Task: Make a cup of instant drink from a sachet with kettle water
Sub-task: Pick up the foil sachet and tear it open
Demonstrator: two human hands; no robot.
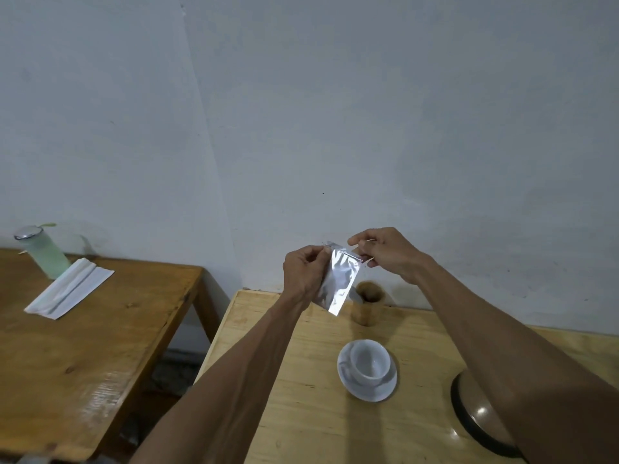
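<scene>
A silver foil sachet [339, 283] hangs upright in the air above the far edge of the light wooden table [301, 396]. My left hand [303, 272] pinches its upper left corner and my right hand [385, 252] pinches its top right edge. Below them a white cup [370, 361] stands empty on a white saucer [351, 383]. The kettle [475, 416] shows only as a round dark-rimmed top at the lower right, partly hidden behind my right forearm.
A wooden cylindrical holder [368, 303] stands at the table's back edge near the wall. A second, darker table [83, 346] to the left carries a pale green bottle [43, 252] and a folded white paper [67, 289]. A gap separates the two tables.
</scene>
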